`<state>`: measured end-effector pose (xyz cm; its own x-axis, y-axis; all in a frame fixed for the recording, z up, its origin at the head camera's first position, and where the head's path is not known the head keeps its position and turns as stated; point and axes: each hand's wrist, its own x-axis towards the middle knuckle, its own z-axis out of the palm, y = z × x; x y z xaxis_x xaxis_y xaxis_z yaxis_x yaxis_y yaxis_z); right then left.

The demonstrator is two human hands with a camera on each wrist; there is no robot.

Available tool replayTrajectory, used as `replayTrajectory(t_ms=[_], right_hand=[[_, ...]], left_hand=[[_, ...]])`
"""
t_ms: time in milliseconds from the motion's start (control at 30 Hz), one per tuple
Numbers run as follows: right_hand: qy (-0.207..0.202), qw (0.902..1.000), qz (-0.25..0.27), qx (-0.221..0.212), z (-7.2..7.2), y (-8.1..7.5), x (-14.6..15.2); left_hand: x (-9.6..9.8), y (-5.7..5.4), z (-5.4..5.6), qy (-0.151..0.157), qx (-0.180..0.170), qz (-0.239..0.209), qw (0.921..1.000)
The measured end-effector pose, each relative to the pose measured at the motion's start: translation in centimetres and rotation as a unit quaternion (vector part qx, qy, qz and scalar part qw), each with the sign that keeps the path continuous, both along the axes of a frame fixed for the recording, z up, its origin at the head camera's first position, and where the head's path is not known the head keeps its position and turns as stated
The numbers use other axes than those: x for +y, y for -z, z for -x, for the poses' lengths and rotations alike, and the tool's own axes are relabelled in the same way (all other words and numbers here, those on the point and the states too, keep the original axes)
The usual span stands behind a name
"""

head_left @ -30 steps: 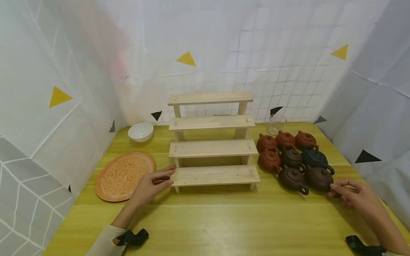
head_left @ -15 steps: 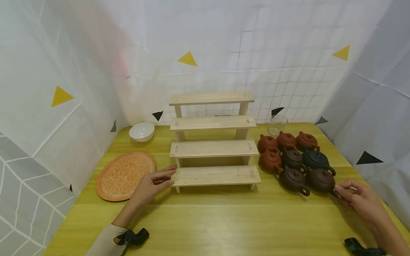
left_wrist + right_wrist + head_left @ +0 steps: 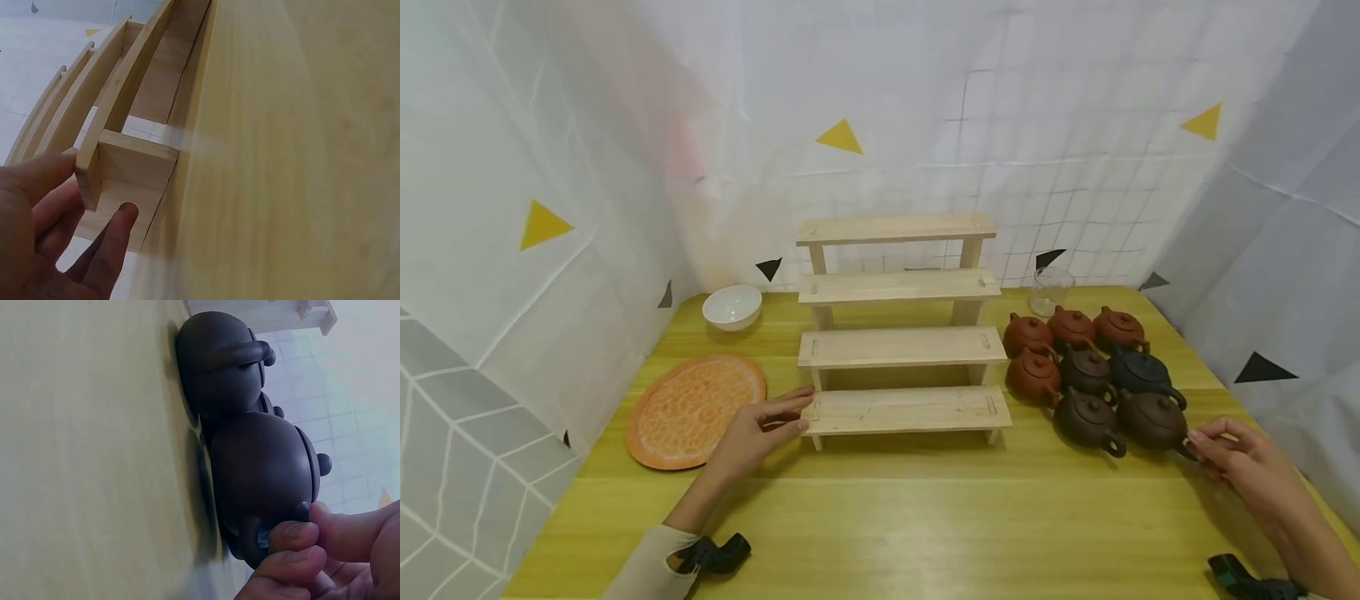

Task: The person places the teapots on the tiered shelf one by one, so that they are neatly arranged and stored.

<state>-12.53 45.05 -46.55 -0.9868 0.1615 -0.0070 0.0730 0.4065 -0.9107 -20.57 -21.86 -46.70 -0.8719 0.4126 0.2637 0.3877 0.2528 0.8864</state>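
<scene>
My left hand (image 3: 752, 437) grips the left end of the lowest shelf of a pale wooden four-step display stand (image 3: 902, 346). In the left wrist view, that shelf (image 3: 119, 103) has fingers on its edge and one fingertip beneath it, near the upright support. On the right, my right hand (image 3: 1243, 462) pinches the loop handle of a dark brown teapot (image 3: 1150, 421) at the front right of a teapot group. Close up in the right wrist view, thumb and forefinger meet at the top of the handle, and the teapot (image 3: 259, 469) stands upright beside another dark teapot (image 3: 219, 369).
Several red teapots (image 3: 1033, 375), a blue-black teapot (image 3: 1138, 371) and more brown teapots (image 3: 1088, 419) crowd together right of the stand. Behind them stands a clear glass (image 3: 1050, 292). At left are a white bowl (image 3: 732, 308) and a round orange mat (image 3: 696, 412) on the wooden table (image 3: 895, 525).
My right hand has shifted slightly right at the teapot's handle, which now shows more. The teapot stays among the others. My left hand keeps its grip on the shelf end.
</scene>
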Motion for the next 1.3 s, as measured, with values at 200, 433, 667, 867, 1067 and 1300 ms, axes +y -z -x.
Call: replayTrajectory(t_ms=[200,433,667,867,1067,1300], right_hand=[[-0.013,0.9999,0.009,0.004,0.1,-0.9,-0.3],[-0.024,0.9987,0.044,0.012,-0.2,-2.3,-0.7],[-0.024,0.9996,0.005,0.011,-0.4,-4.0,-1.7],[-0.055,0.9979,-0.014,0.031,0.1,-5.6,-2.2],[-0.086,0.9944,-0.021,0.058,0.8,-7.4,-2.8],[-0.097,0.9927,-0.036,0.063,1.5,-9.5,-4.1]], left_hand=[[0.2,0.1,-0.1,-0.012,0.003,-0.01,0.9999],[0.8,0.4,-0.3,-0.018,0.025,-0.037,0.9988],[1.1,0.4,-0.6,-0.021,0.033,-0.039,0.9985],[1.0,0.5,-0.6,-0.022,0.037,-0.035,0.9985],[1.1,0.4,-0.6,-0.024,0.047,-0.03,0.9981],[1.2,0.4,-0.5,-0.023,0.046,-0.028,0.9983]])
